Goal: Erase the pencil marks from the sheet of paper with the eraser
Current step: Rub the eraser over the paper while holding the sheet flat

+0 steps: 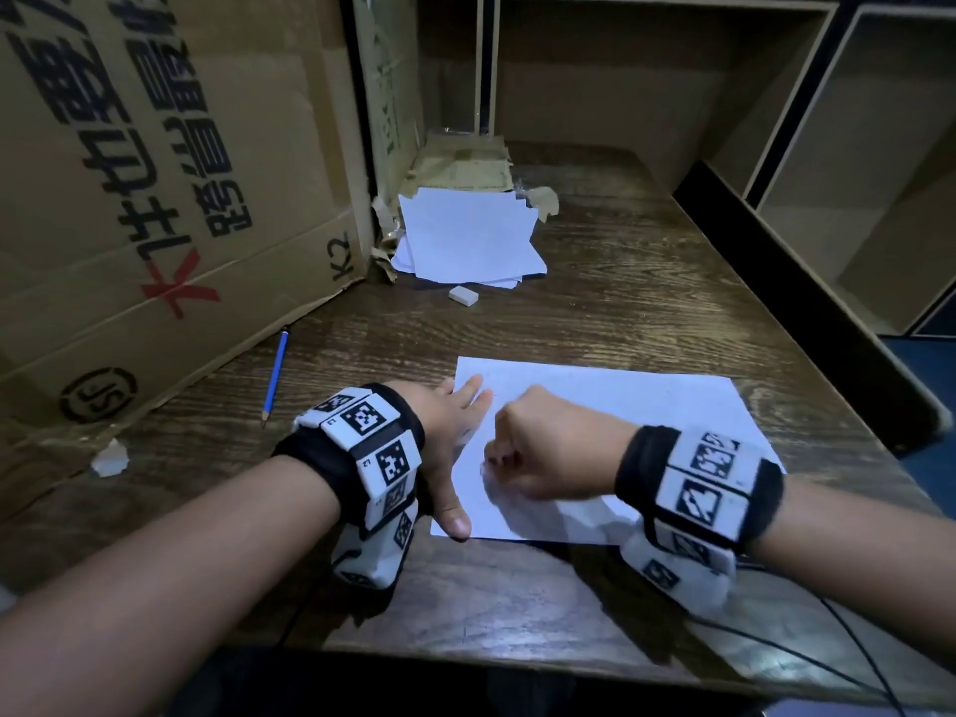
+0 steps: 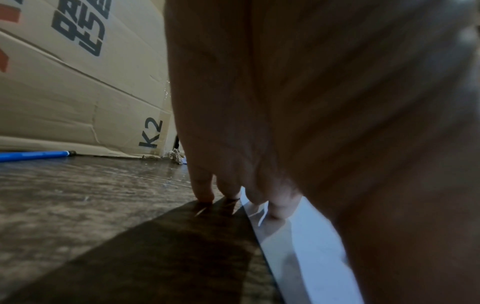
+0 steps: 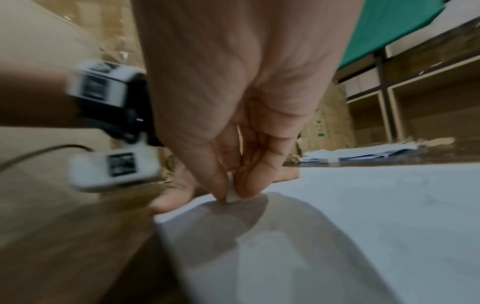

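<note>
The eraser (image 3: 231,196), small and soft, is pinched low by the right hand (image 1: 548,447) fingers (image 3: 249,185) against the thin, crease-prone sheet of paper (image 1: 646,421), whose near-left edge the flat, spread left hand (image 1: 450,442) pins to the desk (image 1: 595,282).

pencil marks on the sheet (image 1: 646,416) too faint to read; eraser (image 3: 232,195) mostly hidden between fingers.

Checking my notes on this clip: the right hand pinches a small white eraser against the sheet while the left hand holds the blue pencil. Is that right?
Not quite. The left hand holds nothing; it lies flat on the sheet's left edge, as the head view shows. The blue pencil lies untouched on the table. The right hand does pinch the eraser.
</note>
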